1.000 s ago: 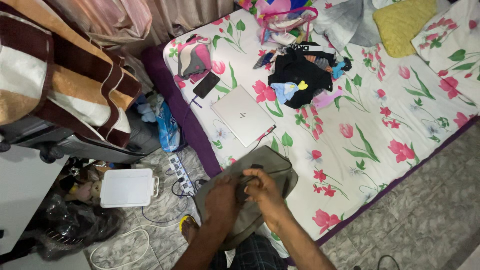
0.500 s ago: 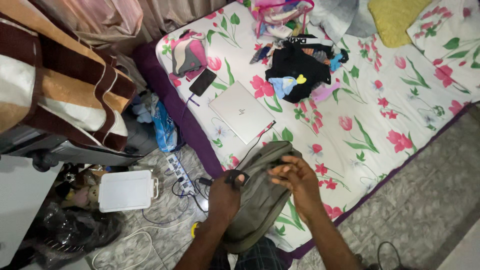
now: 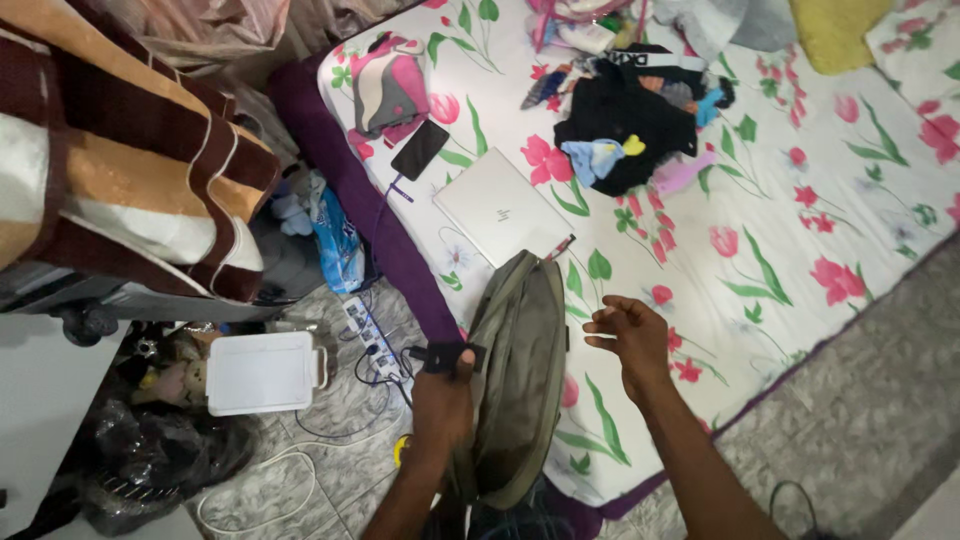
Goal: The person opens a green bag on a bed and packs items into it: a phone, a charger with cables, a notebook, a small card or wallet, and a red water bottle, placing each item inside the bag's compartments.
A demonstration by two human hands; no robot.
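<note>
At the near edge of the bed, the left hand (image 3: 443,392) is closed around a black strap (image 3: 447,355) at the side of an olive-green backpack (image 3: 520,375), fingers curled tight over it; the backpack lies lengthwise on the floral bedsheet (image 3: 760,230), just to the right of that grip, its lower end hanging off the mattress edge toward the person; on the far side of the bag from the grip, the right hand (image 3: 630,335) hovers with fingers loosely spread and slightly curled, holding nothing and not touching the bag; beyond the grip, further up the bed, a silver laptop (image 3: 500,205) lies shut, with a black phone (image 3: 419,149) just past its far corner and a pink-and-grey cap (image 3: 388,88) beyond that; up and to the right of the laptop sits a heap of dark clothes (image 3: 625,125); to the left of the grip, down on the marbled floor, a white power strip (image 3: 368,335) trails cables, and a white lidded box (image 3: 262,372) stands further left; a brown striped blanket (image 3: 130,170) fills the upper left.
</note>
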